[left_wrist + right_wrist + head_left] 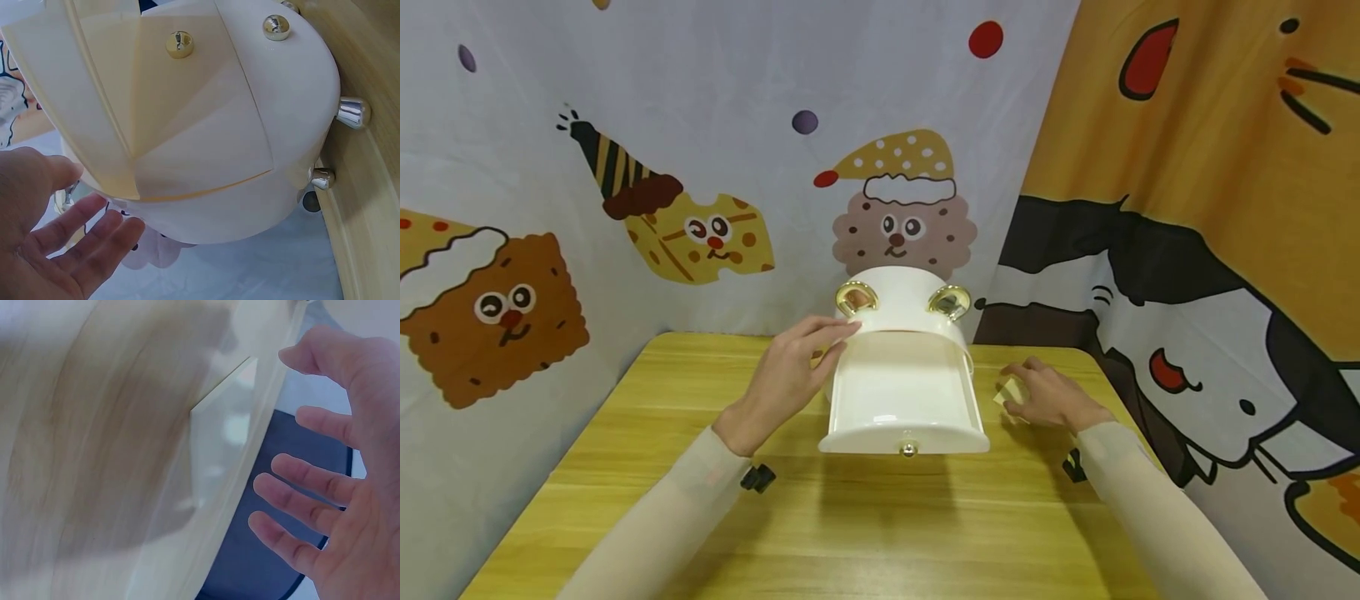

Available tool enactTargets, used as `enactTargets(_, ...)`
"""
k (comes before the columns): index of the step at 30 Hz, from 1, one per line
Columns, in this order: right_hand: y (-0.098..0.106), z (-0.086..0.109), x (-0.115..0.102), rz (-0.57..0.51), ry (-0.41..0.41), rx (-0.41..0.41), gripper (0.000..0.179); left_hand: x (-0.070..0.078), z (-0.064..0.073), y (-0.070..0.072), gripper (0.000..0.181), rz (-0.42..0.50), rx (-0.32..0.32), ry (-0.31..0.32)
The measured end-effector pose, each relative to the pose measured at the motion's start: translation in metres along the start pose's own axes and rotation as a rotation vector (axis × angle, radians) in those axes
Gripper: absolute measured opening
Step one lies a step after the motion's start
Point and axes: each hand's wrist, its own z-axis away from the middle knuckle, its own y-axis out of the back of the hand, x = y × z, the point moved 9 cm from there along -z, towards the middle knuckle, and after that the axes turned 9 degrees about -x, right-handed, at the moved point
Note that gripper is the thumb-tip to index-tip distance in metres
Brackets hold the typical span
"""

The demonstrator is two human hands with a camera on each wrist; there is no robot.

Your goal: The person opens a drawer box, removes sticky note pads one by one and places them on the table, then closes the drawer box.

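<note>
A white glossy storage box (902, 292) with two gold ear-shaped rings on top stands on the table. Its white drawer (902, 387) sticks out toward me, with a small gold knob on the front. At the box's left side is my left hand (790, 362), fingers extended and fingertips close to the upper edge; contact is hard to tell. In the left wrist view, the box shows gold knobs (180, 45) and metallic feet (353, 112). My right hand (1048, 396) hovers with spread, loosely bent fingers by a pale flat angular piece (224, 434) on the table.
The wooden table (887, 533) has its back edge close behind the box. Behind it hangs a cloth (737, 100) printed with cartoon figures, and an orange printed cloth (1225, 167) hangs at the right.
</note>
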Motion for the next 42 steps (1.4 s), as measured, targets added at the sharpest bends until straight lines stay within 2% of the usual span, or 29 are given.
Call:
enactTargets(7,0.008,0.008,-0.012,0.005,0.033,0.062,0.060,0.002,-0.005,0.002,0.030,0.030,0.014,-0.014)
enactTargets(16,0.023,0.023,-0.036,0.025,0.097,0.165,0.057,0.002,-0.010,0.001,0.025,0.050,-0.008,0.004)
enactTargets(42,0.073,0.088,-0.118,0.055,0.335,0.537,0.053,-0.001,-0.009,0.001,0.025,0.066,-0.007,0.000)
